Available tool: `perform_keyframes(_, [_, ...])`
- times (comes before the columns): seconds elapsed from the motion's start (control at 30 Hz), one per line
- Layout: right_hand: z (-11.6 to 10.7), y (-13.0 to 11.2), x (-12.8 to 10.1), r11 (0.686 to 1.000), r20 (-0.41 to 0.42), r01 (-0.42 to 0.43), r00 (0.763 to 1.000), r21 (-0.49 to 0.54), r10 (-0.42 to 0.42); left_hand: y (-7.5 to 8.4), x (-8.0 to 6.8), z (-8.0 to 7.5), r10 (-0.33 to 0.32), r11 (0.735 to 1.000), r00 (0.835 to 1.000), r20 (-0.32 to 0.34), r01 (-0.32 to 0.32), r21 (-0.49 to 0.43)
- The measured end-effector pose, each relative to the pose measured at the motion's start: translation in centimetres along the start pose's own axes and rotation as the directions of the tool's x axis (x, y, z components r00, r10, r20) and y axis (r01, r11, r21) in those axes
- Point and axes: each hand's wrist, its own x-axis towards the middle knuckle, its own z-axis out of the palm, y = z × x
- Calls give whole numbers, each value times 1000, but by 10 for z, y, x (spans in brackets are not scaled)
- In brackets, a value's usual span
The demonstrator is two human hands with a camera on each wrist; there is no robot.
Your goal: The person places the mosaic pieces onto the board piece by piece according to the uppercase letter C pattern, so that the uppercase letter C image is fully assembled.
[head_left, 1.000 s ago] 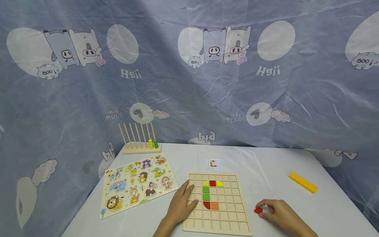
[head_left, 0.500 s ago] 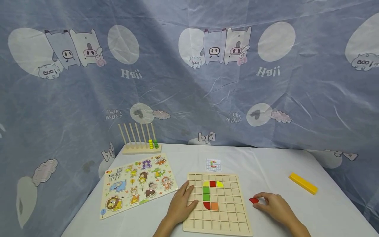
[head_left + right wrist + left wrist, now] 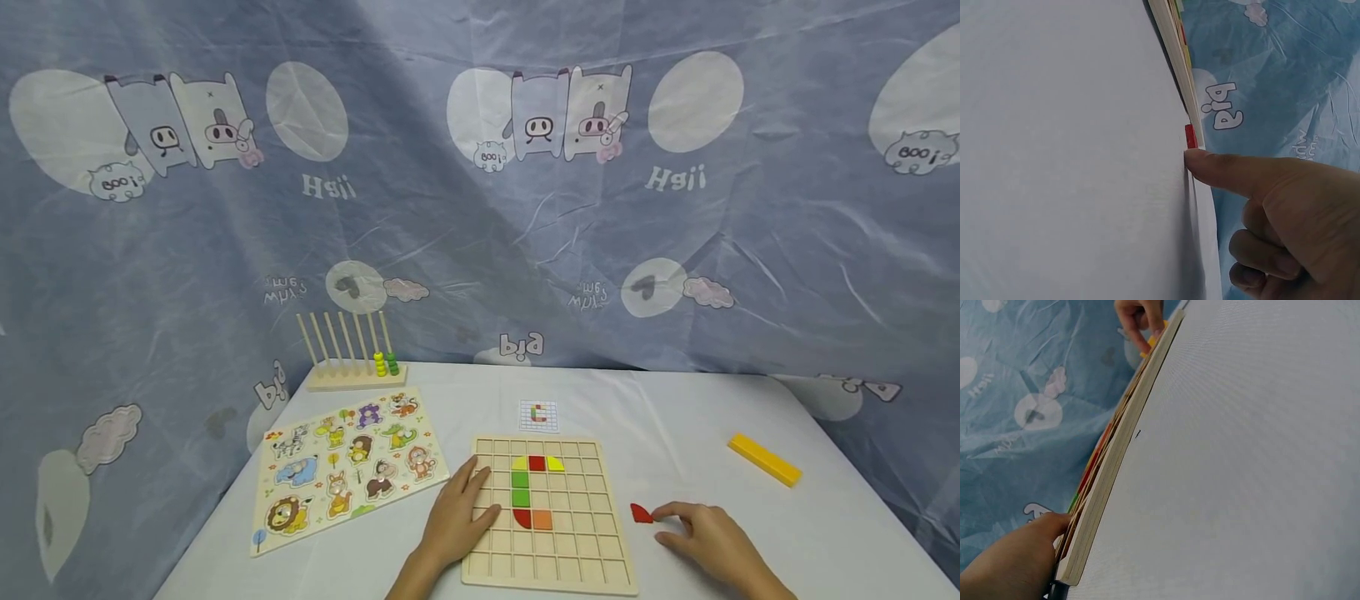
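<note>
A wooden grid board (image 3: 577,533) lies on the white table. It holds a C-shaped row of yellow, red, green and orange tiles (image 3: 522,498). My left hand (image 3: 457,518) rests flat on the board's left edge, fingers straight; in the left wrist view the board's edge (image 3: 1116,456) runs beside my left hand (image 3: 1016,562). A small red tile (image 3: 641,513) lies on the table just right of the board. My right hand (image 3: 705,542) touches it with the tip of a straight index finger. In the right wrist view the red tile (image 3: 1190,136) sits at that fingertip and the other fingers are curled.
A small pattern card (image 3: 538,415) lies behind the board. An animal puzzle (image 3: 348,467) sits to the left, with a wooden rod rack (image 3: 352,354) holding a few beads behind it. A yellow block (image 3: 763,459) lies at the far right. A printed blue curtain hangs behind the table.
My right hand carried the red tile from the near right toward the board's right edge and let go of its pinch; only the index fingertip touches it now. The left hand stayed put.
</note>
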Motion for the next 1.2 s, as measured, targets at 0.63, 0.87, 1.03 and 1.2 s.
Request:
perform_keyframes(0.63, [-4,21,28,895,145,352,905,273,-400,-1,0,1,11,1000,1000,-8,-11,-1])
perform_keyframes(0.87, [-8,24,34,873,218,338,877,352,-428,1,1,0,17,1000,1000,-7,-17,-1])
perform_keyframes(1.03, [-9,24,36,850,212,370,859,374,-467,0,1,-1,15,1000,1000,-14,-15,-1])
perform_keyframes(1.2, [-10,24,38,818,216,406,828,407,-518,0,0,0,14,1000,1000,-16,-14,-4])
